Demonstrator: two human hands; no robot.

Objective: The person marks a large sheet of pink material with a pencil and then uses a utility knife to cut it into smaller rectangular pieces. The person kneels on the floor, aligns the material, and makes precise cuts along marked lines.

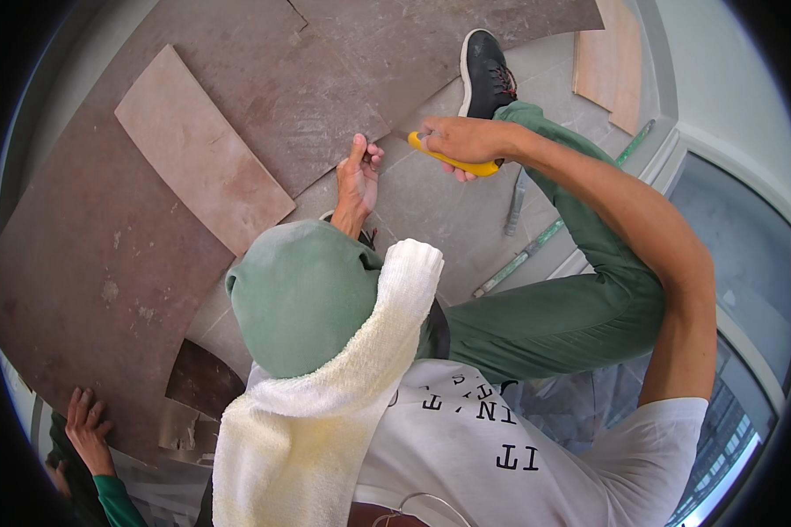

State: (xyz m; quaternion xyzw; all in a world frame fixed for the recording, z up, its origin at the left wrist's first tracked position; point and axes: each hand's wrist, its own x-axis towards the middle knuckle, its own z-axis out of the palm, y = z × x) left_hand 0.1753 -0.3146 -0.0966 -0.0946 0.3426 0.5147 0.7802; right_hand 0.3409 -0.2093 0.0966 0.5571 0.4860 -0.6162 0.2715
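In my right hand point(466, 145) is a yellow utility knife point(473, 167), the fingers wrapped round its handle; the blade end is too thin and blurred to make out well. My left hand point(358, 184) is beside the cut edge of a large brown sheet point(264, 79), near its corner. Its thumb points up and its fingers are curled, with whatever they hold hidden. A pale brown board point(204, 149) lies across the sheet to the left of that hand. My bent left knee point(308, 299) in green trousers is just below it.
A grey metal tool point(515, 204) and a green-stained bar point(523, 257) lie on the tile floor near my right leg. Two-tone light boards point(608, 66) rest at the far right. A glass door point(738, 228) stands right. Another person's hand point(90, 432) touches the sheet, lower left.
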